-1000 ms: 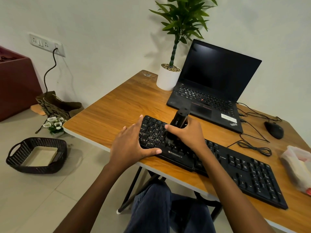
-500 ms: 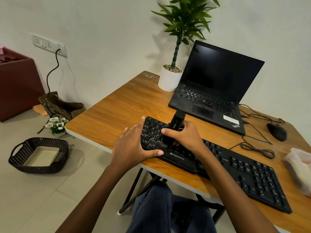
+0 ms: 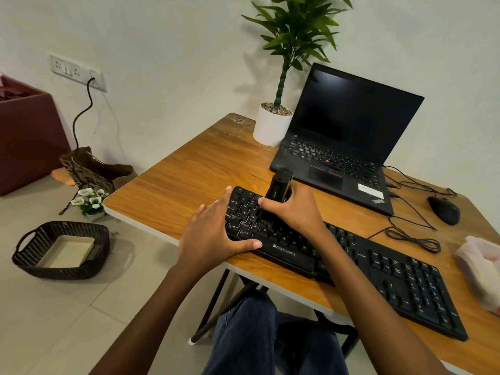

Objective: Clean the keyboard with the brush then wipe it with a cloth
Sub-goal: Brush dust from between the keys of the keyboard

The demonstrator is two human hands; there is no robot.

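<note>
While the brushing stage looks under way, nothing in view suggests wiping has begun.

Position: keyboard (image 3: 405,280) lies flat along the near edge of the counter (image 3: 189,180), at a slant to that edge, its left end closest to the near left corner.

Right hand (image 3: 297,212): grip closed round the brush (image 3: 280,185), a black upright body tilted a little, working end down on the left-hand key block. The bristles are hidden behind the fingers, so contact with the keys is judged, not seen.

Left hand (image 3: 213,234): grip wide, fingers straight across the keyboard's left end, thumb along its front rim; it appears to steady the board.

Progress (judgement): early. The brush is at the left letter keys; the middle keys, arrow cluster and number pad toward the right edge are left to brush, then the whole wipe. No cloth positively identified; a pale, blurred bundle (image 3: 481,269) at the right edge of the counter may be it, cannot tell.

Writing: "ZEBRONICS" in white on the keyboard's front rim. "ThinkPad" on the palm rest corner of the laptop (image 3: 338,125) at the far edge; the white sticker beside it is unreadable. Key legends are too small to note.
</note>
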